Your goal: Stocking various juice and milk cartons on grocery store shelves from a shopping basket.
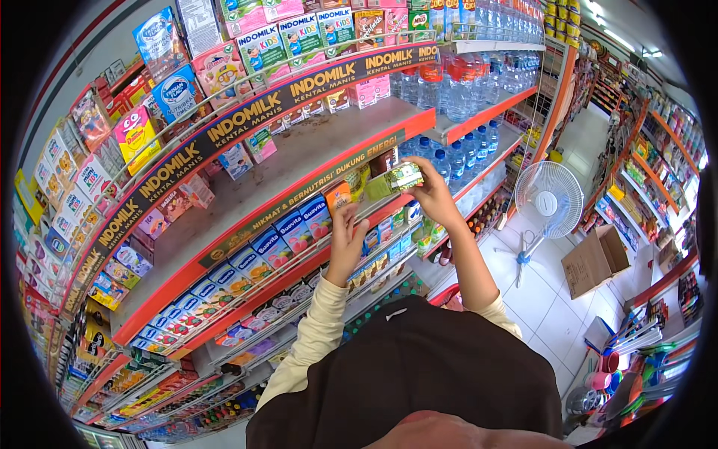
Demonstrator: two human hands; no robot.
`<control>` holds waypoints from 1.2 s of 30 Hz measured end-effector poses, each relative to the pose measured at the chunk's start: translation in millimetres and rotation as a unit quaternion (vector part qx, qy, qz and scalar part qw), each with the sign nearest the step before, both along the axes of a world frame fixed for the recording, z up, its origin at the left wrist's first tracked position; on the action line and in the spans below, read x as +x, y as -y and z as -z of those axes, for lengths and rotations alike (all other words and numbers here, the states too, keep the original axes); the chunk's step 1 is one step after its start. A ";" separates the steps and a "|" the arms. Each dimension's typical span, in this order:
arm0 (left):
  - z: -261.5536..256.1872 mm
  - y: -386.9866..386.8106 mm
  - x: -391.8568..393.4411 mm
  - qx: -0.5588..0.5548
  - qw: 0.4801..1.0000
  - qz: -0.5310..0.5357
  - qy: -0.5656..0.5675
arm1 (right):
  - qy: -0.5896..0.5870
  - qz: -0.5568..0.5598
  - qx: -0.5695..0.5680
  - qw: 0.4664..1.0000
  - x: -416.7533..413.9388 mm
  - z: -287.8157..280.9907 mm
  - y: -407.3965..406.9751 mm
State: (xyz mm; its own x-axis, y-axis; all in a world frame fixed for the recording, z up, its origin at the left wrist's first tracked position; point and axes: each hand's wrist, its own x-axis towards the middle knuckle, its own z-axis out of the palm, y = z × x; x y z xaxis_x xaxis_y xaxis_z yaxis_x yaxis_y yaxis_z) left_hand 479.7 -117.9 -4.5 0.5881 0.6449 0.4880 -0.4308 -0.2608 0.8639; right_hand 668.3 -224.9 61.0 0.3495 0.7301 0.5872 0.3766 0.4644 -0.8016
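Observation:
My right hand [435,191] grips a small green-patterned drink carton [405,177] by its right end, tilted at the front of the shelf. Just left of it, my left hand [345,241] is raised with thumb and fingers apart. Its fingertips overlap the lower part of an orange carton [337,196]; whether they touch it is unclear. Blue Buavita juice cartons [291,231] stand in a row to the left on the same shelf. Behind the held carton are a yellow-green pack [357,182] and a dark brown carton [383,161].
A wire rail [269,275] fronts the juice shelf. Above, a grey shelf [314,140] has a red edge. Water bottles [471,149] stand to the right. A white fan [547,202] and an opened cardboard box [594,261] are on the tiled floor, beside the aisle.

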 end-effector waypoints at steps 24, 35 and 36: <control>16.6 12.5 -2.1 0.381 0.884 -0.199 -0.185 | 0.169 0.212 0.024 0.962 8.4 47.6 -80.3; 12.0 13.4 -7.0 0.398 0.879 -0.175 -0.194 | 0.206 0.339 -0.093 0.913 -28.3 43.3 -81.2; 12.8 12.4 -6.8 0.397 0.879 -0.175 -0.195 | 0.206 0.338 -0.094 0.914 -27.8 42.7 -82.6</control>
State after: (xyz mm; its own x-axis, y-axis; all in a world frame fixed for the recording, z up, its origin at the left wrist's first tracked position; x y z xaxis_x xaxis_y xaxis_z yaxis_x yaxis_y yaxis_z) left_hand 472.9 -130.3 -17.3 0.6438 0.3667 0.6716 0.0853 -0.9066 0.4132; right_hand 640.5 -142.4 18.3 0.5358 0.5305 0.6569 0.8138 -0.1171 -0.5692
